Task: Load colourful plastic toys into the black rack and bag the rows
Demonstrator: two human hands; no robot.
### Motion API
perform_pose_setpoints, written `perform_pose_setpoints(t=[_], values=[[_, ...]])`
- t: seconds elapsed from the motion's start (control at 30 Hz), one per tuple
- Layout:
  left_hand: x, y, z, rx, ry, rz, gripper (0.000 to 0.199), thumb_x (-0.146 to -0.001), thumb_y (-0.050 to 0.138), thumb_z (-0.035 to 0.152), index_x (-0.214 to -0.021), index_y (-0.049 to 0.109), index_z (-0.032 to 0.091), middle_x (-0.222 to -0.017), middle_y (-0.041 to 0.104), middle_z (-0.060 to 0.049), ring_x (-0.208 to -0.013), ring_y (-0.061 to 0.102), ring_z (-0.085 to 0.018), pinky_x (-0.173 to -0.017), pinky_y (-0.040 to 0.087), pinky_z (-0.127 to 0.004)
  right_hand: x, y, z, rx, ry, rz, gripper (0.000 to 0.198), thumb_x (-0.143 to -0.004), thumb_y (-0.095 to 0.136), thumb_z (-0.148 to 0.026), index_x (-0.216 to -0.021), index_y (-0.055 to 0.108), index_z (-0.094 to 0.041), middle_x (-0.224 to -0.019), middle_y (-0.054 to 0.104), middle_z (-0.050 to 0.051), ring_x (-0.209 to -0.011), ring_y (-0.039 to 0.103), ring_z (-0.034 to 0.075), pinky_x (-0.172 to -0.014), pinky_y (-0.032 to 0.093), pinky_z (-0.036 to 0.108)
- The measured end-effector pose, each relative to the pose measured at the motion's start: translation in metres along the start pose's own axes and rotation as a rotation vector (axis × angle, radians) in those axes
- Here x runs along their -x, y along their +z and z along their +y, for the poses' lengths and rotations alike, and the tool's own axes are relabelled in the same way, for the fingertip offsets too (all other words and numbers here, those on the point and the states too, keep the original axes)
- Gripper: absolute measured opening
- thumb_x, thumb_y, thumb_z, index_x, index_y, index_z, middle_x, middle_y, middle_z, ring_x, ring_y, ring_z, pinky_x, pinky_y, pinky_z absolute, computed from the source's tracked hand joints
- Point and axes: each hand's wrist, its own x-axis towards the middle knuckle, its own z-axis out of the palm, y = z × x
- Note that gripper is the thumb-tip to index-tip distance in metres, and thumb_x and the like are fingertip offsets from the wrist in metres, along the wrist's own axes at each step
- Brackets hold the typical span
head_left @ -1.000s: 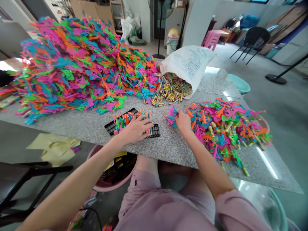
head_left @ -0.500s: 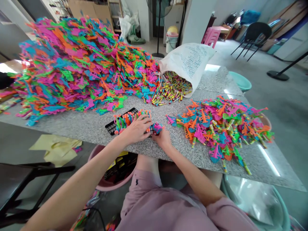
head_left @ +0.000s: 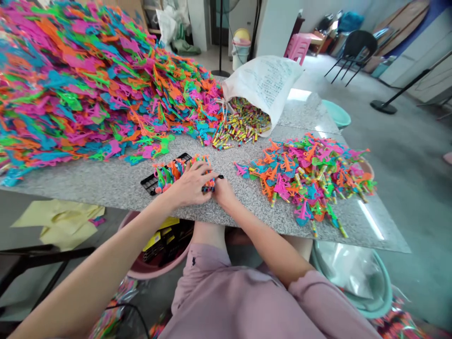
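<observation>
A black plastic grid rack (head_left: 149, 184) lies slantwise near the table's front edge. It carries a tight row of coloured plastic toys (head_left: 165, 177) in green, orange, blue and pink. My left hand (head_left: 192, 182) is curved over the right part of this row, fingers bent across the toys and thumb hidden. At the rack's right end, my right hand (head_left: 225, 192) is closed, with a black tip showing by its fingers. That tip looks like the rack's end. What else lies in the right palm is hidden.
A large heap of coloured plastic toys (head_left: 106, 89) covers the left side. A white sack (head_left: 270, 84) spills small yellow-and-red tubes (head_left: 243, 122). Toys with tubes attached (head_left: 307, 176) are piled at right. Below the edge stand a pink tub (head_left: 158, 270) and a green tub (head_left: 384, 282).
The view has shifted to the right. My right hand has closed at the rack's right end, where blue and pink toys showed before. My left hand stays over the row.
</observation>
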Motion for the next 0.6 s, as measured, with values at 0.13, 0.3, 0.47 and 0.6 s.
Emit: perform_pose_setpoints(t=[0.13, 0.3, 0.47, 0.6], values=[[0.0, 0.003, -0.001, -0.036, -0.023, 0.018, 0.036, -0.087, 0.063, 0.04, -0.117, 0.064, 0.02, -0.125, 0.06, -0.013, -0.126, 0.046, -0.034, -0.107, 0.036, -0.057, 0.012, -0.028, 0.035, 0.023, -0.065, 0.046, 0.038, -0.08, 0.071, -0.018, -0.117, 0.062, -0.015, -0.111, 0.068, 0.011, -0.102, 0.064, 0.022, -0.084, 0.048, 0.028], [-0.001, 0.008, -0.004, -0.056, -0.028, 0.011, 0.031, -0.09, 0.062, 0.04, -0.113, 0.065, 0.02, -0.124, 0.061, -0.012, -0.127, 0.044, -0.034, -0.107, 0.035, -0.057, -0.012, -0.076, 0.089, 0.199, 0.12, 0.273, 0.022, -0.089, 0.051, 0.001, -0.097, 0.068, -0.01, -0.121, 0.058, 0.019, -0.111, 0.055, 0.023, -0.086, 0.045, 0.03], [0.0, 0.004, -0.003, -0.046, -0.029, -0.007, 0.032, -0.09, 0.062, 0.038, -0.116, 0.064, 0.021, -0.124, 0.061, -0.012, -0.127, 0.045, -0.032, -0.108, 0.036, -0.055, -0.043, -0.086, 0.089, 0.151, 0.134, 0.255, 0.021, -0.086, 0.05, 0.005, -0.083, 0.067, -0.007, -0.117, 0.059, 0.021, -0.103, 0.058, 0.022, -0.084, 0.044, 0.03], [0.0, 0.002, -0.001, -0.058, -0.03, -0.017, 0.031, -0.091, 0.06, 0.039, -0.114, 0.064, 0.019, -0.123, 0.061, -0.011, -0.128, 0.043, -0.031, -0.11, 0.036, -0.054, -0.035, -0.082, 0.084, 0.025, 0.108, 0.29, 0.018, -0.093, 0.046, -0.007, -0.097, 0.064, -0.011, -0.114, 0.061, 0.018, -0.097, 0.061, 0.021, -0.083, 0.043, 0.03]])
